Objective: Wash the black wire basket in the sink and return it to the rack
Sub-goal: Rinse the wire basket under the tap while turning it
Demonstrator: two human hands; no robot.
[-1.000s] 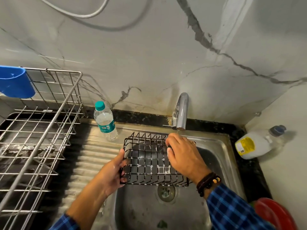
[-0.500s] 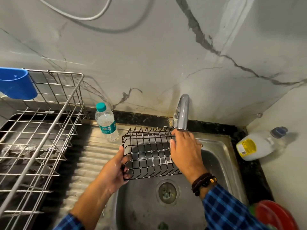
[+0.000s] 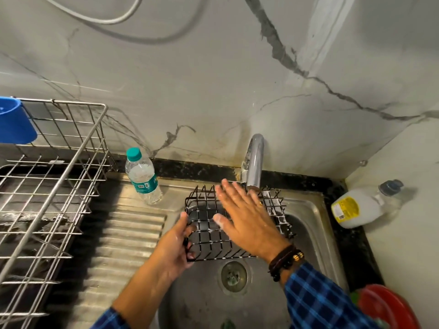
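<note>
The black wire basket [image 3: 209,236] is held above the steel sink [image 3: 311,224], just under the chrome tap [image 3: 254,160]. White soap foam clings to several of its wires. My left hand [image 3: 177,248] grips the basket's near left corner. My right hand [image 3: 247,217] lies flat over the basket's top with wet fingers spread, reaching toward the tap, and holds nothing. The silver dish rack [image 3: 54,186] stands on the counter at the left.
A water bottle with a teal cap [image 3: 142,176] stands on the ribbed drainboard [image 3: 118,245] beside the rack. A blue cup [image 3: 14,122] hangs on the rack's far rim. A white jug [image 3: 358,207] lies at the right; a red bowl [image 3: 389,307] sits at the lower right. The drain [image 3: 234,276] is below the basket.
My right hand has let go of the basket's far rim and spread flat over it. The basket has stayed under the tap in my left hand.
</note>
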